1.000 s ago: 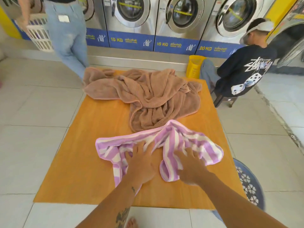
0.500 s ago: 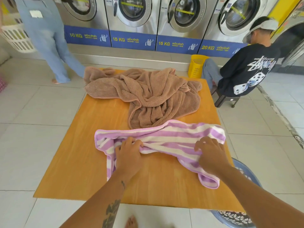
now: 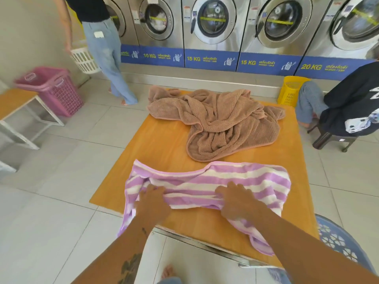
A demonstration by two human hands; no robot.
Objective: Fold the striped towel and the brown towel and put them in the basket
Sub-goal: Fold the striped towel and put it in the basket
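Observation:
The purple and white striped towel (image 3: pixel 235 179) lies spread across the near part of the wooden table (image 3: pixel 164 144), with both ends hanging over the front edge. My left hand (image 3: pixel 152 203) grips a bunched fold near its left side. My right hand (image 3: pixel 239 201) grips the fabric right of the middle. The brown towel (image 3: pixel 221 121) lies crumpled at the far side of the table. A blue openwork basket (image 3: pixel 336 240) stands on the floor at the table's near right corner, partly hidden by my right arm.
Washing machines (image 3: pixel 213 29) line the back wall. A person in jeans (image 3: pixel 106 50) stands at far left with a white basket (image 3: pixel 84 59). A pink hamper (image 3: pixel 51 89) and bench (image 3: pixel 14 103) are left. A seated person (image 3: pixel 348 103) and yellow basket (image 3: pixel 291 93) are right.
The striped towel has been pulled out wider and toward the front edge. My right hand moved left along it. The view swung left, bringing the pink hamper and bench into sight.

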